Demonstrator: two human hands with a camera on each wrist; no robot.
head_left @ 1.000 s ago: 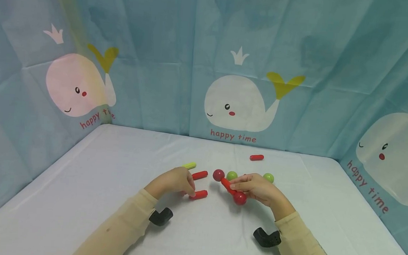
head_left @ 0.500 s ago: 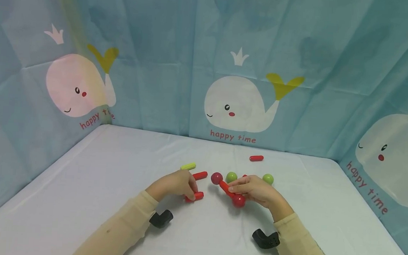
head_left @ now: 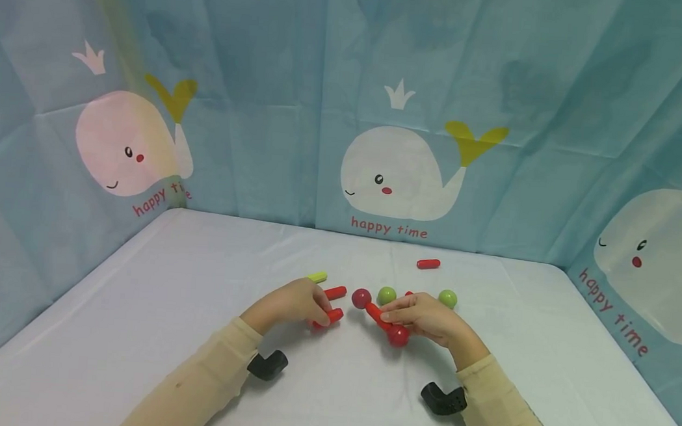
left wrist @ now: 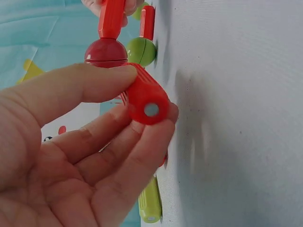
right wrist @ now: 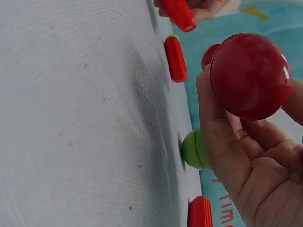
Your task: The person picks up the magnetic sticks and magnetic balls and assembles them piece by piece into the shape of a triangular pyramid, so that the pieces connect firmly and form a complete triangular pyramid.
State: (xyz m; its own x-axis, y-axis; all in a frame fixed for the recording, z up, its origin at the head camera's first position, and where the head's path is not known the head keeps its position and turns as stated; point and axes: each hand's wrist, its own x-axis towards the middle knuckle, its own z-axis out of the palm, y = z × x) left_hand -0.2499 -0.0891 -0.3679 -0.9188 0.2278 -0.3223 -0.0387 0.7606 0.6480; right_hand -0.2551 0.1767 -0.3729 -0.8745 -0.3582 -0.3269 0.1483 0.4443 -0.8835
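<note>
My left hand (head_left: 294,306) pinches a red magnetic building rod (left wrist: 147,101) between thumb and fingers, with the grey disc in its end facing the left wrist camera. The rod tilts above the white table, its far end up. My right hand (head_left: 428,317) holds another red rod (head_left: 374,314) that has a dark red ball (head_left: 362,298) at its far end and a red ball (right wrist: 251,75) at its near end. The held pieces are a short gap apart. Behind the right hand sit two green balls (head_left: 387,296), with a red rod mostly hidden between them.
Just beyond the left hand lie a red rod (head_left: 336,293) and a yellow-green rod (head_left: 316,276). One more red rod (head_left: 428,264) rests farther back. Blue whale-print curtains (head_left: 262,156) rise behind the white table (head_left: 198,250). Each wrist carries a black camera mount (head_left: 268,365).
My left hand drew its rod slightly left and nearer, then raised and tilted it. The right hand, with its rod and balls, shifted a little left and nearer.
</note>
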